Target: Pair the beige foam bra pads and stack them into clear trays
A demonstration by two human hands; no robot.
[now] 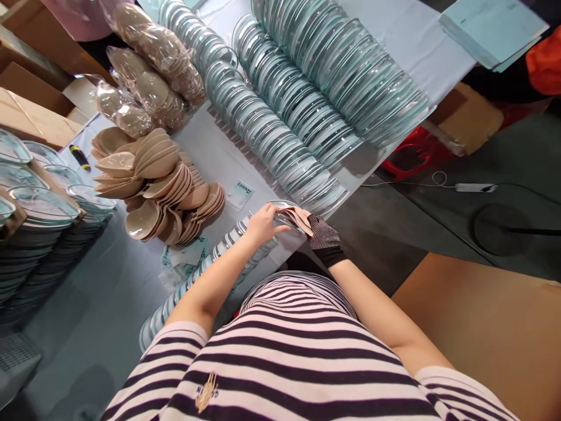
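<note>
My left hand (263, 225) is bare and grips the near rim of a clear round plastic case (280, 211) at the table's edge. My right hand (323, 237), in a black dotted glove, holds beige cup-shaped pads (300, 217) against that case from the other side. The case sits at the end of a row of like clear cases (193, 280) that runs along the table edge under my left forearm. A loose heap of beige pads (158, 187) lies on the table beyond my left hand.
Long overlapping rows of clear cases (307, 99) fill the far side of the white-covered table (219, 152). Bagged pads (149, 76) lie at the far left, more case stacks (39, 234) at left. A small label card (241, 191), a cardboard sheet (482, 327), a power strip (475, 187).
</note>
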